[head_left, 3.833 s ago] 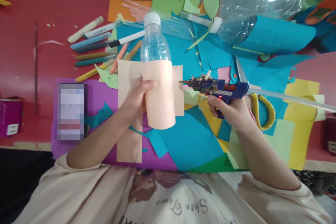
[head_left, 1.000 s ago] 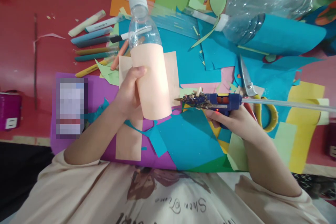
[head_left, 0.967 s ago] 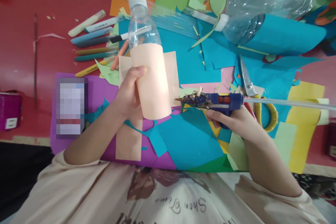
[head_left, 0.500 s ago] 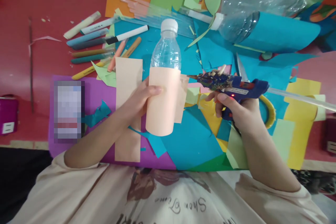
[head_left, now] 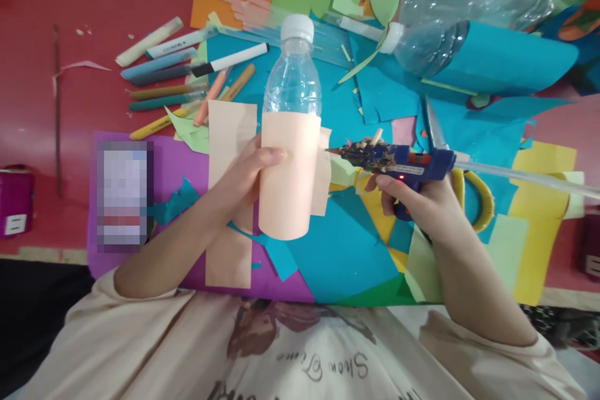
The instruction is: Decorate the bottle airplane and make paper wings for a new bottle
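Observation:
My left hand (head_left: 255, 165) is closed round a clear plastic bottle (head_left: 294, 81) with a white cap, held nearly upright. Peach paper (head_left: 288, 181) covers its lower body; the thumb presses on the front and the other fingers are hidden behind. In my right hand (head_left: 422, 200) is a blue glue gun (head_left: 417, 162), its red light lit and a clear glue stick (head_left: 529, 178) out of the back. Dark, crusty bits cling to its front. The nozzle points left, close to the peach paper at the bottle's right side; whether it touches I cannot tell.
A peach paper strip (head_left: 229, 262) lies under my left arm, beside a phone (head_left: 124, 194). Markers (head_left: 164, 69) are scattered at the back left. Yellow-handled scissors (head_left: 482, 203) lie behind my right hand. A blue-wrapped bottle (head_left: 515, 59) rests at the back right.
The glue gun has moved left and slightly down, bringing its nozzle closer to the peach paper. The bottle has shifted a little up and left. Both hands keep their holds.

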`<state>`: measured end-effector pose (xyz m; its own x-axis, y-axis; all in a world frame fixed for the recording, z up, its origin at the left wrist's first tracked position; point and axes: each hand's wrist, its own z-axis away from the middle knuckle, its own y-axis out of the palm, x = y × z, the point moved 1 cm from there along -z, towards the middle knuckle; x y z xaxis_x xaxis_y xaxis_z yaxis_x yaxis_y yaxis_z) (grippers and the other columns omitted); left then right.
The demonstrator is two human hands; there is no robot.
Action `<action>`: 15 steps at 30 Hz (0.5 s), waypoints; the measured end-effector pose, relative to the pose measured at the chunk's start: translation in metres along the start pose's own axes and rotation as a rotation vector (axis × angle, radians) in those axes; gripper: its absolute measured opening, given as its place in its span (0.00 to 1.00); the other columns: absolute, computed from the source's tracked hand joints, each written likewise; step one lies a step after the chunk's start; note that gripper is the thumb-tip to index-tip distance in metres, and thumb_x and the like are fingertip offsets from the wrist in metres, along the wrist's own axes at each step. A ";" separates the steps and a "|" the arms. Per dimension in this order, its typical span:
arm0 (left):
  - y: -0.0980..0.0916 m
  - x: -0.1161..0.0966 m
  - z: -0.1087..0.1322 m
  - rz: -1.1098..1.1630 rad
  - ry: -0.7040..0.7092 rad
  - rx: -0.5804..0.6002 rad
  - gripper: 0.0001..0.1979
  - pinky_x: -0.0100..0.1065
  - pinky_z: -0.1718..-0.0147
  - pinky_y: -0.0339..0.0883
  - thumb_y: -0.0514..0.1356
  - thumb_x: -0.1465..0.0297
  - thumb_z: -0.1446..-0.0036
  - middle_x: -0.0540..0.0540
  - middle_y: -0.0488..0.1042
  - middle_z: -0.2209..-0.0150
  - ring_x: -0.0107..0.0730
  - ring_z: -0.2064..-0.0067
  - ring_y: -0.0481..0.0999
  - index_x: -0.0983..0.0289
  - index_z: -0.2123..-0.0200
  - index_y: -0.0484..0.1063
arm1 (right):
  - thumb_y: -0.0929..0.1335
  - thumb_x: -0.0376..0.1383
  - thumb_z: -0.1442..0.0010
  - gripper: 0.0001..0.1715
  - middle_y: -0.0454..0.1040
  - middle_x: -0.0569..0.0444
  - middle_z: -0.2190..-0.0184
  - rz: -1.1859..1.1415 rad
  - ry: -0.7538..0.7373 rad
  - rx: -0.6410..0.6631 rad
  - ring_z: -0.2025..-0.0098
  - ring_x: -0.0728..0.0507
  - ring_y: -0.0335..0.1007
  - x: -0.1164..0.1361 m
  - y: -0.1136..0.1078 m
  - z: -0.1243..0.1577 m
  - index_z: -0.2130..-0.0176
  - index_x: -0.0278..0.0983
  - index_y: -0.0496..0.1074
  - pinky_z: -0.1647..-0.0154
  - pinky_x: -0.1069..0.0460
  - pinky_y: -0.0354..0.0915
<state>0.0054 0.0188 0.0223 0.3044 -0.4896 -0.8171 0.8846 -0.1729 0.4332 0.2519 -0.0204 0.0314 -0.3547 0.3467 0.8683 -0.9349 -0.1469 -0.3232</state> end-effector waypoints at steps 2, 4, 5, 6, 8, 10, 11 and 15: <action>0.000 -0.001 -0.001 0.027 0.029 -0.005 0.17 0.31 0.71 0.70 0.65 0.63 0.55 0.49 0.76 0.68 0.34 0.68 0.77 0.61 0.60 0.71 | 0.72 0.50 0.47 0.17 0.71 0.57 0.85 0.018 0.013 0.027 0.85 0.49 0.65 0.002 -0.001 0.001 0.71 0.38 0.73 0.84 0.55 0.62; 0.000 -0.001 -0.001 0.040 0.041 0.004 0.16 0.31 0.71 0.70 0.66 0.63 0.55 0.49 0.76 0.69 0.34 0.68 0.76 0.61 0.62 0.72 | 0.73 0.50 0.47 0.18 0.71 0.57 0.85 0.042 0.016 0.045 0.85 0.49 0.64 0.005 -0.001 0.003 0.72 0.38 0.73 0.85 0.55 0.61; -0.001 -0.001 -0.001 0.047 0.045 0.005 0.15 0.32 0.70 0.71 0.66 0.63 0.55 0.49 0.76 0.69 0.34 0.68 0.76 0.61 0.63 0.72 | 0.72 0.51 0.48 0.19 0.70 0.57 0.86 0.062 0.023 0.057 0.85 0.49 0.64 0.006 -0.002 0.003 0.72 0.37 0.73 0.84 0.54 0.60; -0.001 -0.001 -0.002 0.054 0.046 0.005 0.16 0.33 0.70 0.71 0.66 0.62 0.55 0.49 0.76 0.69 0.34 0.68 0.76 0.61 0.63 0.72 | 0.72 0.51 0.47 0.20 0.69 0.57 0.86 0.085 0.032 0.072 0.85 0.49 0.63 0.008 -0.002 0.004 0.74 0.37 0.73 0.84 0.54 0.60; -0.001 -0.002 -0.002 0.060 0.045 -0.015 0.17 0.34 0.69 0.72 0.66 0.61 0.55 0.50 0.76 0.67 0.34 0.68 0.76 0.62 0.62 0.72 | 0.71 0.52 0.47 0.23 0.68 0.56 0.88 0.133 0.050 0.107 0.85 0.50 0.62 0.010 -0.003 0.005 0.77 0.36 0.71 0.84 0.54 0.59; -0.001 -0.004 -0.001 0.054 0.029 -0.043 0.18 0.34 0.69 0.72 0.65 0.60 0.54 0.51 0.77 0.66 0.35 0.67 0.76 0.62 0.61 0.71 | 0.70 0.53 0.47 0.25 0.68 0.55 0.88 0.170 0.059 0.136 0.85 0.50 0.61 0.011 -0.003 0.006 0.79 0.36 0.70 0.84 0.54 0.59; -0.001 -0.005 -0.001 0.049 0.021 -0.054 0.18 0.34 0.69 0.72 0.65 0.60 0.54 0.51 0.77 0.66 0.35 0.67 0.77 0.62 0.61 0.71 | 0.70 0.53 0.47 0.25 0.68 0.55 0.88 0.186 0.059 0.146 0.85 0.50 0.62 0.011 -0.004 0.006 0.80 0.36 0.70 0.83 0.54 0.59; -0.002 -0.005 -0.002 0.047 0.037 -0.078 0.17 0.33 0.70 0.71 0.65 0.61 0.54 0.50 0.76 0.68 0.34 0.68 0.76 0.62 0.61 0.71 | 0.72 0.53 0.48 0.24 0.69 0.55 0.88 0.147 0.026 0.132 0.85 0.49 0.64 0.007 -0.003 0.006 0.81 0.37 0.70 0.83 0.54 0.61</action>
<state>0.0029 0.0228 0.0249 0.3580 -0.4632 -0.8108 0.8933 -0.0828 0.4417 0.2523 -0.0231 0.0412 -0.4893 0.3363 0.8047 -0.8633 -0.3175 -0.3923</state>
